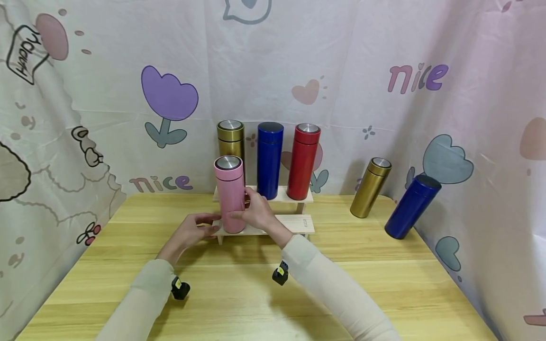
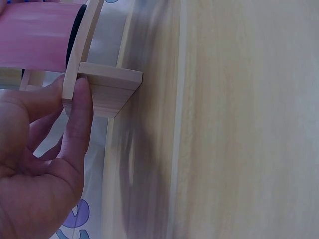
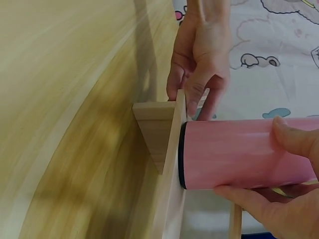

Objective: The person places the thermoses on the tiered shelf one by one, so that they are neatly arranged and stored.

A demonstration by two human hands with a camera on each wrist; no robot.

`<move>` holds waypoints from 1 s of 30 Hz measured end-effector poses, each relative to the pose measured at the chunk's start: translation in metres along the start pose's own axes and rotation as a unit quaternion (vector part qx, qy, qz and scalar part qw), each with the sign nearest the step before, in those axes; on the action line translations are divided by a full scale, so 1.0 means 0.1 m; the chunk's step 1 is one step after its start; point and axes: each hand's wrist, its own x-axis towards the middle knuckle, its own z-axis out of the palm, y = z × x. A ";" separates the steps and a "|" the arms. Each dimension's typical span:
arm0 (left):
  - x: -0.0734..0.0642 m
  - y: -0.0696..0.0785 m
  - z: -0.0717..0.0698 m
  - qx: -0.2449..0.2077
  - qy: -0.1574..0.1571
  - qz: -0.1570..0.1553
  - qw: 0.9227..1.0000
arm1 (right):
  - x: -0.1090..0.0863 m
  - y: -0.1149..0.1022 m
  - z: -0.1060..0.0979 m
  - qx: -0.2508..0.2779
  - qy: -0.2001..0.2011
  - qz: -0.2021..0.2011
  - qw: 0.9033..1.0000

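One pink bottle (image 1: 231,201) on lower shelf (image 1: 294,222) gripped by right hand (image 1: 258,212); shelf end pinched by left hand (image 1: 192,232); two gold bottles (image 1: 370,188), two blue bottles (image 1: 268,161), one red bottle (image 1: 304,162); one gold partly hidden behind pink.

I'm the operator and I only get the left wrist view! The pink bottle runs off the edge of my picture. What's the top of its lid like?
Observer: In the head view, the pink bottle has a lid with a shiny silver top.
Operator: Cool! Which bottle is at the right end of the upper shelf?
Observer: A red bottle stands at that end of the upper shelf.
Operator: Are any bottles not on the shelves?
Observer: Yes, two: a gold bottle and a blue bottle are on the table, over to the right.
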 end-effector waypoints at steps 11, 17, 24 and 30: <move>-0.02 0.02 0.01 0.007 -0.004 -0.005 1.000 | -0.01 0.02 0.01 0.003 -0.008 0.000 1.000; -0.02 0.02 0.00 0.002 -0.007 0.002 1.000 | -0.01 0.04 0.02 -0.011 -0.009 -0.007 1.000; -0.02 0.02 0.00 0.008 -0.006 0.001 1.000 | -0.03 0.03 0.03 -0.008 -0.008 -0.021 1.000; -0.02 0.02 0.00 0.008 -0.006 0.005 1.000 | -0.03 0.05 0.05 -0.018 -0.010 -0.020 1.000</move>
